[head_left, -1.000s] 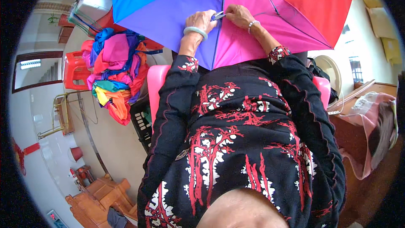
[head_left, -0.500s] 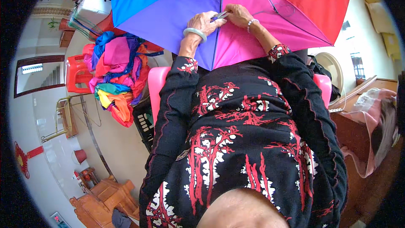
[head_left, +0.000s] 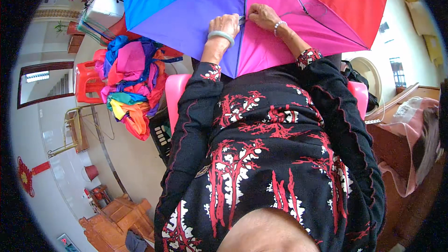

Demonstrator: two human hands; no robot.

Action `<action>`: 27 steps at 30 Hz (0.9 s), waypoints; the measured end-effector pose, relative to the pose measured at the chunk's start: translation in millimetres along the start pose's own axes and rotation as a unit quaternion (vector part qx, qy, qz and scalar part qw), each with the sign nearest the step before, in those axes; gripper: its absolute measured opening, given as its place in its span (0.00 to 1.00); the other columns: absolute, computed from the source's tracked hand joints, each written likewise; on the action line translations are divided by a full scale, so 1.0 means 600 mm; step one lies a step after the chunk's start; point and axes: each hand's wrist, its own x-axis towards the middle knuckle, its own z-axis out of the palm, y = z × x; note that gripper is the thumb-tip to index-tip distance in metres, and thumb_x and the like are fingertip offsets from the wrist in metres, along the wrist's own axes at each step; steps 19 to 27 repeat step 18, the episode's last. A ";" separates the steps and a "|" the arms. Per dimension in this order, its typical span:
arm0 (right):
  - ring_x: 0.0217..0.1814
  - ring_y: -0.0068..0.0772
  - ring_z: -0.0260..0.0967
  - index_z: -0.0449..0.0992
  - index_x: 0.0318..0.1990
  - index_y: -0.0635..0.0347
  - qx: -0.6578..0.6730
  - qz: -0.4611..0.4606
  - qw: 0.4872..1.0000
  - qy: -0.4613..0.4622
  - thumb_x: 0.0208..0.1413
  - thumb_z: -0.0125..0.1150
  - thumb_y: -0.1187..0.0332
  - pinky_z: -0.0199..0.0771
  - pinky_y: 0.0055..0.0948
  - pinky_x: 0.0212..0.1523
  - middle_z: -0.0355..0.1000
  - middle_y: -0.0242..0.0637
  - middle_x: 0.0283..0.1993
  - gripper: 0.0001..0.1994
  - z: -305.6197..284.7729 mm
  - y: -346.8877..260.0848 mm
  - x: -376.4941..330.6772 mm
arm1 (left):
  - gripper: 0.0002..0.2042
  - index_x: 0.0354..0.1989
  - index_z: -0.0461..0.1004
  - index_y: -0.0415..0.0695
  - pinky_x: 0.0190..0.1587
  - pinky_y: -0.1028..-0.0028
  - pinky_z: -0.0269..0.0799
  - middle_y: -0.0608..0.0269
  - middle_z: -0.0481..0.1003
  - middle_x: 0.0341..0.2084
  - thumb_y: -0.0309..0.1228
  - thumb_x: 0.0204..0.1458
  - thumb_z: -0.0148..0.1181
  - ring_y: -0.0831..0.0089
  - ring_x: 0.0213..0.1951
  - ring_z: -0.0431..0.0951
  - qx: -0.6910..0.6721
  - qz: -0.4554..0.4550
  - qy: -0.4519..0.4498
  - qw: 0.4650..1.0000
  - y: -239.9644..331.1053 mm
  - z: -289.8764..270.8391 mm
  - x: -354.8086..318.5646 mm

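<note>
Across my lap lies a spread umbrella canopy with blue, purple, pink and red panels and thin dark ribs. My left hand, with a pale bangle at its wrist, is closed over the purple panel beside the rib at the purple-pink seam. A small greyish piece shows at its fingers, too little of it visible to name. Just across that seam, my right hand, wearing a beaded bracelet, is closed in a pinch over the pink panel. What its fingers hold, if anything, is hidden.
A heap of multicoloured fabric rests on a red plastic stool to my left, near a black crate. I sit in a pink chair. A white box stands far left; pinkish cloth hangs at right.
My left hand has turned and curled into a fist, drawing slightly left. The silvery piece between the hands is now mostly covered. My right hand's fingers have curled in; the canopy has hardly moved.
</note>
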 end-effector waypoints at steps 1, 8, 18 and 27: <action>0.28 0.39 0.67 0.70 0.28 0.63 0.000 0.000 1.000 0.000 0.41 0.52 0.67 0.66 0.32 0.31 0.69 0.42 0.25 0.09 0.001 0.001 0.000 | 0.08 0.27 0.72 0.46 0.32 0.61 0.70 0.53 0.73 0.25 0.33 0.46 0.45 0.57 0.30 0.74 0.010 0.004 0.006 1.000 0.002 0.001 0.001; 0.27 0.43 0.67 0.69 0.26 0.62 -0.044 0.006 0.999 0.010 0.39 0.54 0.64 0.65 0.35 0.28 0.68 0.45 0.23 0.10 0.003 -0.012 -0.005 | 0.11 0.27 0.72 0.46 0.33 0.61 0.70 0.53 0.73 0.24 0.32 0.48 0.40 0.57 0.30 0.74 0.018 0.014 0.021 1.000 0.008 0.017 0.006; 0.24 0.43 0.66 0.68 0.24 0.62 -0.065 -0.016 0.997 0.029 0.37 0.55 0.64 0.64 0.36 0.26 0.67 0.45 0.20 0.10 0.005 -0.013 -0.006 | 0.13 0.27 0.73 0.46 0.34 0.61 0.70 0.52 0.73 0.26 0.34 0.48 0.40 0.55 0.31 0.74 -0.016 -0.008 -0.003 1.000 0.007 0.019 0.006; 0.24 0.43 0.66 0.68 0.24 0.62 -0.065 -0.016 0.997 0.029 0.37 0.55 0.64 0.64 0.36 0.26 0.67 0.45 0.20 0.10 0.005 -0.013 -0.006 | 0.13 0.27 0.73 0.46 0.34 0.61 0.70 0.52 0.73 0.26 0.34 0.48 0.40 0.55 0.31 0.74 -0.016 -0.008 -0.003 1.000 0.007 0.019 0.006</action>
